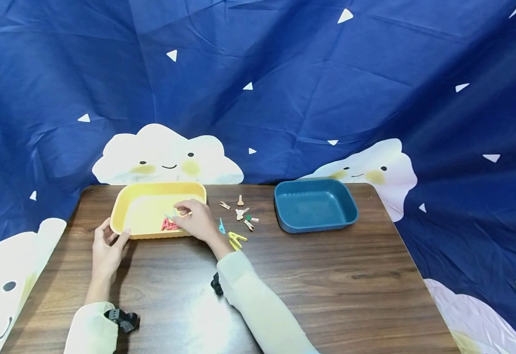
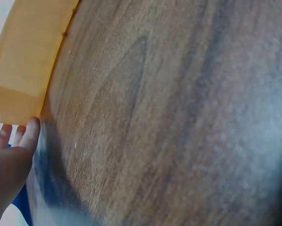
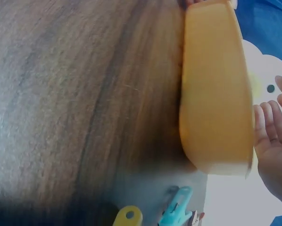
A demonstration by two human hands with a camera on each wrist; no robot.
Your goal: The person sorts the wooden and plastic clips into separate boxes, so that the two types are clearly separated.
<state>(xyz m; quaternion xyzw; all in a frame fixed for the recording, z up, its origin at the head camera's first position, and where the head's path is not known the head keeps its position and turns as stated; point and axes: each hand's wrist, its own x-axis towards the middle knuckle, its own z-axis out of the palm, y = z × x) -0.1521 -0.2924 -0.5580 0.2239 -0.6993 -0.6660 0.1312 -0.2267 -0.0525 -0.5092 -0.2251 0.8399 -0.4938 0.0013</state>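
Observation:
At the table's back left stands a yellow plastic bin (image 1: 123, 206) with several pink-red clothespins (image 1: 168, 224) near its front right corner. My left hand (image 1: 106, 253) grips its front left corner, thumb on the front wall and fingers along the side; the left wrist view shows fingertips at the bin's wall (image 2: 25, 61). Over the right part of the bin, my right hand (image 1: 196, 220) pinches a pale green clothespin (image 1: 169, 217) at its fingertips. The right wrist view shows this hand (image 3: 275, 150) beyond the rim, its fingertips bent and the clothespin hidden.
Just right of the bin lie a blue clothespin (image 1: 221, 226) and yellow clothespins (image 1: 238, 237). Several small wooden clips (image 1: 240, 214), some with decorations, are scattered farther right. A dark blue bin (image 1: 286, 227) stands at the back right. Behind the table hangs a blue curtain (image 1: 284, 123).

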